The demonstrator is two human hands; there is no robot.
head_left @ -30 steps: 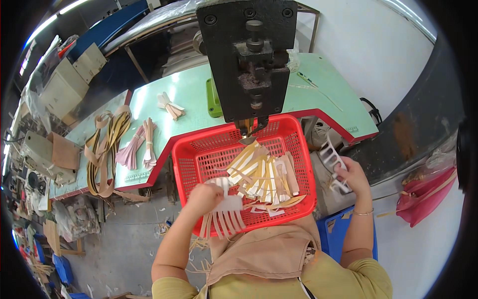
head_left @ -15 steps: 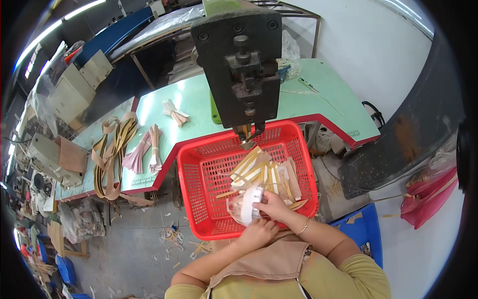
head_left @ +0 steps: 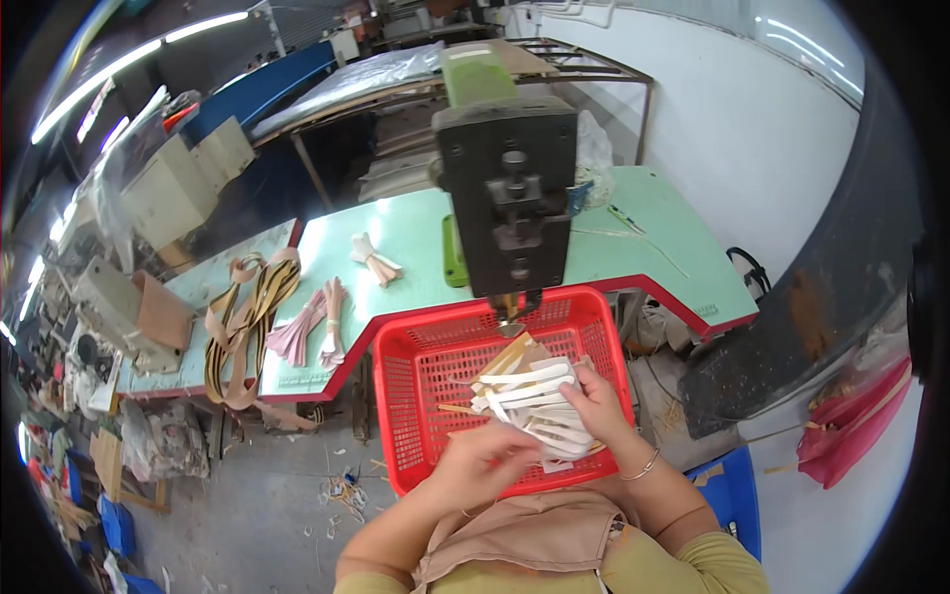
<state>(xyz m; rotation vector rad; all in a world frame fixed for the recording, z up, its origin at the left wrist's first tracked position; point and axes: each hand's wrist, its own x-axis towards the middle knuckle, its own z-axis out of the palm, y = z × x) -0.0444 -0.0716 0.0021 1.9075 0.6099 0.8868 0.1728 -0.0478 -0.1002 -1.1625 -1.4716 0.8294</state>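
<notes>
A loose bundle of white strips (head_left: 539,384) is spread like a fan over the red plastic basket (head_left: 394,416). My right hand (head_left: 602,408) is closed on the bundle's right side, the thumb lying across the strips. To the left, my left hand (head_left: 483,457) has its fingers apart, close to the strips' lower ends; I see nothing held in it. Beneath the bundle, tan and cream flat strips (head_left: 510,358) lie in the basket. Right above the basket's far side hangs the dark head of a machine (head_left: 510,198), with a metal foot at its lower end.
Tied strip bundles (head_left: 297,332) and a coil of striped tan webbing (head_left: 237,327) lie on the green table (head_left: 416,233), left of the machine. A sewing machine (head_left: 134,312) stands farther left. Blue bins (head_left: 732,495) are low on the right; scraps (head_left: 346,495) litter the floor.
The white strips, bunched in a curl before, are now fanned out in my right hand. My left hand has come away from beside the right one. The view has tilted up a little.
</notes>
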